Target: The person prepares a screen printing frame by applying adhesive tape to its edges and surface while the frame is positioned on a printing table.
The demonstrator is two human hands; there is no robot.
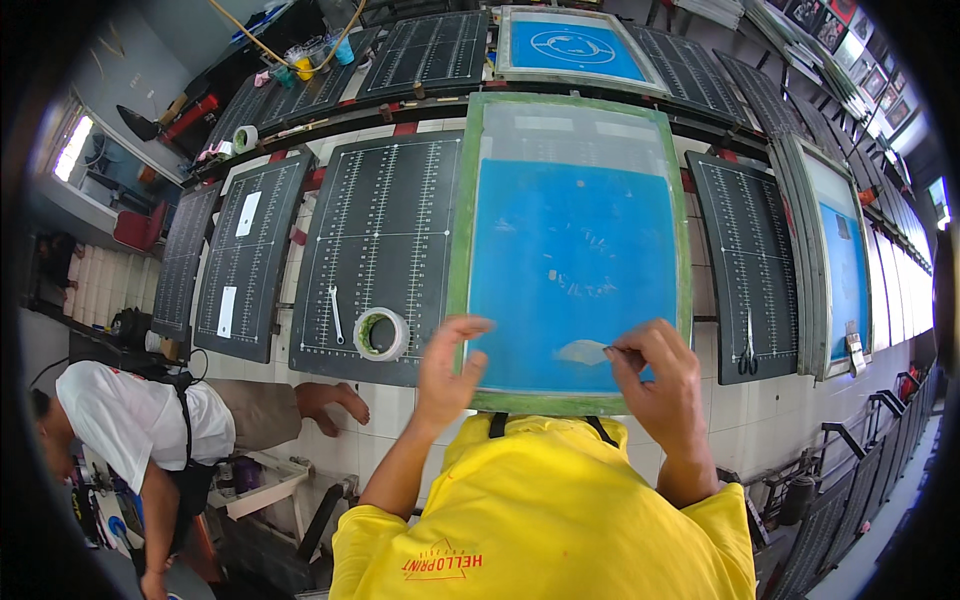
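In front of me lies a screen printing frame (574,230) with blue-coated mesh and green edges, its far end paler and see-through. My left hand (448,372) hovers at the frame's near left edge, fingers apart, holding nothing. Close to the near right corner, my right hand (657,372) has thumb and forefinger pinched together. A thin, pale, leaf-shaped piece (583,351) reaches from those fingertips over the blue mesh; its material is unclear. Faint whitish marks show in the middle of the mesh.
Left, a black gridded board (375,240) carries a tape roll (381,334) and a wrench (336,315). Scissors (748,345) lie on the right board. Other blue screens (572,50) stand beyond and right. A person in a white shirt (135,410) bends at lower left.
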